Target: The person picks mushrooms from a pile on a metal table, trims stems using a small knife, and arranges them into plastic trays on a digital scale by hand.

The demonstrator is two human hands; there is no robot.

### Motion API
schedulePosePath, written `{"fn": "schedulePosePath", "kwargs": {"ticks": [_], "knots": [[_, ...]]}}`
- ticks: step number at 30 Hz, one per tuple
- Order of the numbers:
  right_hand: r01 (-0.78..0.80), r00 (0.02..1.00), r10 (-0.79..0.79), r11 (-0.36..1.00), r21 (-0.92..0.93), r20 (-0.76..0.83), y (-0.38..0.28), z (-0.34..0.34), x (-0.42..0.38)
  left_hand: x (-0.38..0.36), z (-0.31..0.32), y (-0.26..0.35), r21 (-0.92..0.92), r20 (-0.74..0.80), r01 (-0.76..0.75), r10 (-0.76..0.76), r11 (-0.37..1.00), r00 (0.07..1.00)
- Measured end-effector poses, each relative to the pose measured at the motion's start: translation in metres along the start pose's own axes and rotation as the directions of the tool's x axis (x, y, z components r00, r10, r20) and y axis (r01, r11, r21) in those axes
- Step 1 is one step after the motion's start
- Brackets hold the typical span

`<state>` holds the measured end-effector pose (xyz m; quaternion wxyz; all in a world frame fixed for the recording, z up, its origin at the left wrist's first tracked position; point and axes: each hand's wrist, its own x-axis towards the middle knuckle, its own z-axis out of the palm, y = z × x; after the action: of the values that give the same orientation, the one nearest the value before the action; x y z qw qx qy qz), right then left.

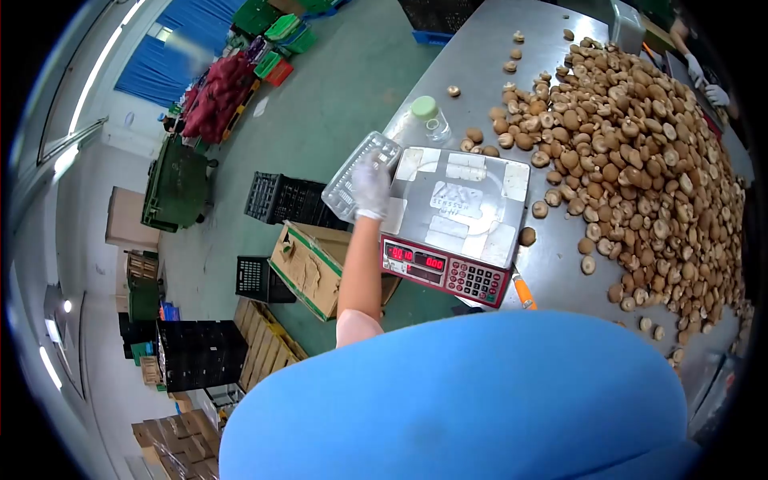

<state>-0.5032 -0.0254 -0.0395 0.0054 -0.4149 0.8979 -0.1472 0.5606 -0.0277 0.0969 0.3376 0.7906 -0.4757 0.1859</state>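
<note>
My left hand [370,188], in a thin whitish glove, is closed on a clear plastic tray [342,182] at the left edge of a digital scale [480,204]. The tray is tilted and has ridged walls. Its contact with the scale is hard to make out. Pale tape patches and handwriting mark the scale's metal plate, and red digits glow on its front panel. A clear bottle with a green lid [432,120] stands just behind the scale. My right hand is out of view; the blue clothing on my body hides the lower middle.
A big heap of brown mushrooms [632,160] covers the metal table's [472,60] right side. An orange-handled tool [523,290] lies by the scale. On the floor are a cardboard box [308,272] and black crates [292,200]. Another person's gloved hands [716,96] are at far right.
</note>
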Motion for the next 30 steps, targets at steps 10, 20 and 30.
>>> {"fn": "schedulePosePath", "kwargs": {"ticks": [10,20,30], "knots": [[0.435,0.9,-0.411,0.814,0.386,-0.148,-0.16,-0.037,-0.115,0.006,-0.015,-0.107,0.117,0.623,0.224,-0.248,0.967,0.742],[0.471,0.871,-0.487,0.795,0.383,-0.061,-0.304,-0.057,-0.221,0.005,-0.004,-0.121,0.279,0.596,-0.047,-0.134,0.959,0.792],[0.598,0.71,-0.704,0.619,0.51,0.023,-0.466,-0.028,-0.202,0.009,-0.034,-0.058,-0.043,0.142,-0.07,0.076,0.997,0.987]]}}
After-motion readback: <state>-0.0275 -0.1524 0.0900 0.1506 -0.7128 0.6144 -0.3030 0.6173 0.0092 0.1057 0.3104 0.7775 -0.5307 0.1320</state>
